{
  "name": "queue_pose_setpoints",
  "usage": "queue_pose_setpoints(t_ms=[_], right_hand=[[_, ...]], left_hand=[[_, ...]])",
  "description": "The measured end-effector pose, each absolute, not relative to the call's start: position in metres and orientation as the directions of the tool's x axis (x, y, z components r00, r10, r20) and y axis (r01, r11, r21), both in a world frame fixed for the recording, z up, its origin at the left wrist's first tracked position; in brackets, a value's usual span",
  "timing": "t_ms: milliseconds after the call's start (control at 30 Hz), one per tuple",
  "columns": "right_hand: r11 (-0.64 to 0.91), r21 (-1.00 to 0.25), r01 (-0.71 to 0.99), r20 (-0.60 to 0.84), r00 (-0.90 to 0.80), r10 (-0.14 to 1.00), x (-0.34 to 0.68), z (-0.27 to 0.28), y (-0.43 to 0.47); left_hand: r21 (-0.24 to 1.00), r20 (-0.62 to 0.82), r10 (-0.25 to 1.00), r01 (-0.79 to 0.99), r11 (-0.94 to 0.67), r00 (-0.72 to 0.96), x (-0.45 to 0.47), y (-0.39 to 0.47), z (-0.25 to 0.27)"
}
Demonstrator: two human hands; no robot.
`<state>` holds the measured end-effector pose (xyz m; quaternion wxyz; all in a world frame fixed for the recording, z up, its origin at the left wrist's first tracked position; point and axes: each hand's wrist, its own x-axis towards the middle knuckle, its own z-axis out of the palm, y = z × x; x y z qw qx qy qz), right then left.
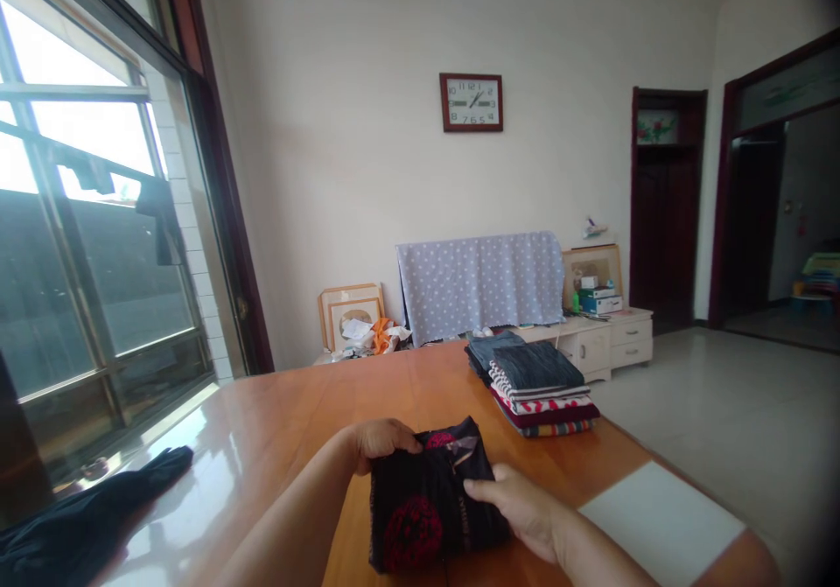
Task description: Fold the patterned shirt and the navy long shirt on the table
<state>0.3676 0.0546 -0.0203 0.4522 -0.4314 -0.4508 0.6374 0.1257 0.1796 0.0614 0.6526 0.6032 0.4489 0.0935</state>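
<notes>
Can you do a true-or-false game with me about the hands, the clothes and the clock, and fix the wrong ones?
1. The left hand and the right hand both hold the black garment. True.
2. The black garment is plain, with no pattern. False: it has red round patterns on it.
3. The wall clock hangs higher than the pale blue cloth. True.
4. The folded stack is on the floor. False: the folded stack sits on the wooden table.
5. The white sheet lies on the wooden table. True.
</notes>
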Motion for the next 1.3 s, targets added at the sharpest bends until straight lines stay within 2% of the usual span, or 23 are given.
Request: queue_pose_setpoints(t_ms=[133,233,433,533,667,833,933,1033,1167,1300], right_hand=[[-0.284,-0.941,-0.186,-0.275,-0.077,0.958,0.365,-0.038,0.071],[-0.324,-0.921,-0.215,-0.315,-0.076,0.946,0.366,-0.038,0.074],[-0.36,-0.902,-0.24,-0.344,-0.106,0.933,0.363,-0.026,0.068],[-0.36,-0.897,-0.256,-0.344,-0.107,0.933,0.362,-0.026,0.065],[-0.38,-0.895,-0.235,-0.362,-0.116,0.925,0.362,-0.032,0.063],[-0.376,-0.9,-0.221,-0.355,-0.131,0.926,0.36,-0.022,0.064],[-0.35,-0.924,-0.157,-0.33,-0.139,0.934,0.357,-0.004,0.069],[-0.337,-0.941,-0.036,-0.333,-0.1,0.938,0.357,0.003,0.081],[-0.246,-0.964,0.105,-0.25,-0.023,0.968,0.359,-0.016,0.096],[-0.121,-0.978,0.173,-0.115,0.043,0.992,0.358,-0.032,0.1]], left_hand=[[0.88,-0.469,0.676,0.235,0.412,0.568,0.11,0.177,0.042],[0.867,-0.467,0.718,0.106,0.487,0.516,0.093,0.167,0.031],[0.86,-0.457,0.785,-0.017,0.51,0.417,0.073,0.137,0.016],[0.894,-0.421,0.854,-0.022,0.448,0.304,0.079,0.114,0.01],[0.967,-0.245,0.957,-0.028,0.252,0.153,0.094,0.085,-0.003],[0.993,-0.101,0.994,-0.062,0.103,0.041,0.105,0.077,-0.022],[0.998,-0.068,0.998,0.009,0.068,0.014,0.104,0.086,-0.026],[0.973,-0.09,0.996,0.212,0.09,-0.01,0.101,0.092,-0.025],[0.863,-0.03,0.999,0.503,0.044,-0.037,0.099,0.091,-0.022],[0.765,0.05,0.998,0.644,-0.011,-0.042,0.102,0.082,-0.017]])
